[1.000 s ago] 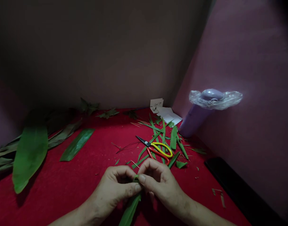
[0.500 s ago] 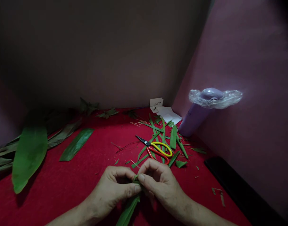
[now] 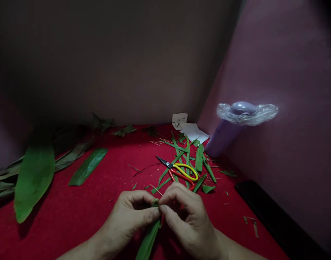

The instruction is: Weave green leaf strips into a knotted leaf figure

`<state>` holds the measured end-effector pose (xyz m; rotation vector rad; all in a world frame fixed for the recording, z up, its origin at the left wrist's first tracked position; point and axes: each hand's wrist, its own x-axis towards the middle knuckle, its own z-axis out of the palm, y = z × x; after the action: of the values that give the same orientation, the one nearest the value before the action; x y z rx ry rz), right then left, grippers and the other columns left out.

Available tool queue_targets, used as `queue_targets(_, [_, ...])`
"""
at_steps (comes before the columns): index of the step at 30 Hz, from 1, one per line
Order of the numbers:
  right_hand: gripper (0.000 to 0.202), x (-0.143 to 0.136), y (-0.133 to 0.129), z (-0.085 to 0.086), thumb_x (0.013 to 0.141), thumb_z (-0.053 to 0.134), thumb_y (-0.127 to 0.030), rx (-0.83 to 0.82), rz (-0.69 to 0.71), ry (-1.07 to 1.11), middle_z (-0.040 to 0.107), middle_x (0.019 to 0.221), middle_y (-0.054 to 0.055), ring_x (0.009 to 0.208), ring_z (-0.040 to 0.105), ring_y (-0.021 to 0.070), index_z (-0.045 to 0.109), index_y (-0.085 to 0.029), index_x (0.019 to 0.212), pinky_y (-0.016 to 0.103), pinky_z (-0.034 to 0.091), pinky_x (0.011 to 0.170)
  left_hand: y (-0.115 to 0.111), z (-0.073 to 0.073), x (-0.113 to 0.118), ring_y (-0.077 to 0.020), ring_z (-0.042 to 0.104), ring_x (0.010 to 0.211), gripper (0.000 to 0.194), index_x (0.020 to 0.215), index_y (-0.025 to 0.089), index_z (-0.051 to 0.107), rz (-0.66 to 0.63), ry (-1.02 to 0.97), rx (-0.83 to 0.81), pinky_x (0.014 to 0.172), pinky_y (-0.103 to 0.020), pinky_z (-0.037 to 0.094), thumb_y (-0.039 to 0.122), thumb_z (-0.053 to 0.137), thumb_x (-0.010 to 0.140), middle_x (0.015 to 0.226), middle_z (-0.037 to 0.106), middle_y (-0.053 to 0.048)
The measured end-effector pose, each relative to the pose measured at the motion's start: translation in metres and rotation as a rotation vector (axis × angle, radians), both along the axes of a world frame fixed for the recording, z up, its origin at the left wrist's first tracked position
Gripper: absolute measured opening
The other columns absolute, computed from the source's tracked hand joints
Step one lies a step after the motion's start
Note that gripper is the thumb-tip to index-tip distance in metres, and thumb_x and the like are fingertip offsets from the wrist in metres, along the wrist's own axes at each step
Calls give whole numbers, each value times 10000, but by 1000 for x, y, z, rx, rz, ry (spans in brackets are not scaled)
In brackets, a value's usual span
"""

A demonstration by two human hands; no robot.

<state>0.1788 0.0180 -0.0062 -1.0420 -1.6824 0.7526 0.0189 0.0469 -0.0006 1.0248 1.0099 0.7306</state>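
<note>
At the bottom middle, my left hand [image 3: 133, 213] is closed on a folded green leaf [image 3: 148, 240], pinching its upper end between thumb and fingers. The leaf's long part hangs down toward me. My right hand [image 3: 185, 213] is closed too, its thumb and forefinger pressed together at the right side of the leaf's curled tip. What lies between those fingertips is too small to make out. Just beyond my hands lie scissors [image 3: 179, 169] with one yellow and one red handle, blades pointing left. A thin stick [image 3: 156, 189] lies close to my right fingers.
Cut green leaf strips [image 3: 188, 155] are scattered around the scissors on the red cloth [image 3: 114, 173]. Large leaves [image 3: 34, 180] lie at the left. White paper [image 3: 194, 131] is at the back. A purple bottle [image 3: 226, 133] with plastic wrap leans right, near a black object [image 3: 274, 216].
My right hand has shifted slightly right and down, its fingertips now at the leaf's side. The curled leaf tip shows more. My left hand has barely moved.
</note>
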Motion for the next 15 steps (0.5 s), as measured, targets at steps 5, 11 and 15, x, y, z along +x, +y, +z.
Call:
queue_targets(5, [107,-1,-1,-4,778,541,-66,136,-37,-120,576,689,43,633,543,150,616,-137,805,265,395,576,-8,-3,1,-54,387,358,132,610,161,692,29,2,59,369,-164,313,279,751,617,394,503,69])
queue_targets(11, [112,-4,-2,-5,770,532,-61,262,-84,-122,575,635,37,593,542,146,619,-133,770,251,391,535,-11,-4,0,-141,548,568,81,672,168,716,18,241,520,520,-227,416,202,654,713,600,613,-8])
queue_targets(15, [108,-6,-3,-5,766,540,-60,260,-135,-121,581,626,37,573,544,138,624,-126,754,240,395,518,-11,-1,0,-155,561,554,157,662,155,683,-37,359,704,526,-243,423,186,577,774,589,613,-21])
